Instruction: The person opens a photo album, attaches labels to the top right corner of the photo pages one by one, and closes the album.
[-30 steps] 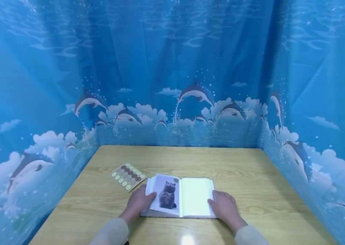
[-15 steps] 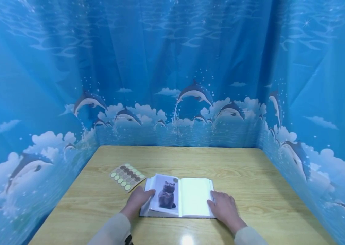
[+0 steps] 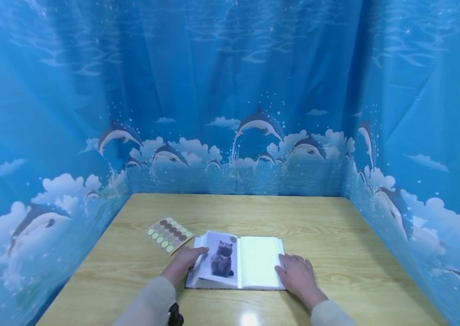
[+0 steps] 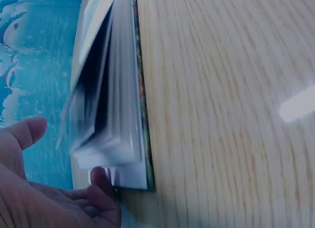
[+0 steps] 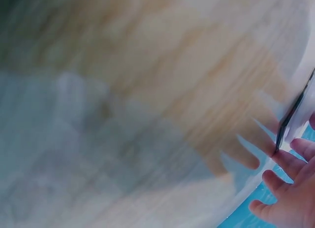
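Head view: open photo album (image 3: 239,265) lies near the front middle of the wooden counter (image 3: 315,222). Cat photo (image 3: 222,259) sits in the left page sleeve; right page blank white. Left hand (image 3: 183,263) lifts the left pages, thumb on top, fingers curled under. Right hand (image 3: 297,276) lies flat, fingers relaxed, on the album's right edge. Dot sticker sheet (image 3: 168,234) just left of the album.

Left wrist view: pages fanned and blurred above the fingers (image 4: 101,186), thumb apart.

Right wrist view: blurred; fingers (image 5: 290,161) straight at the album edge.
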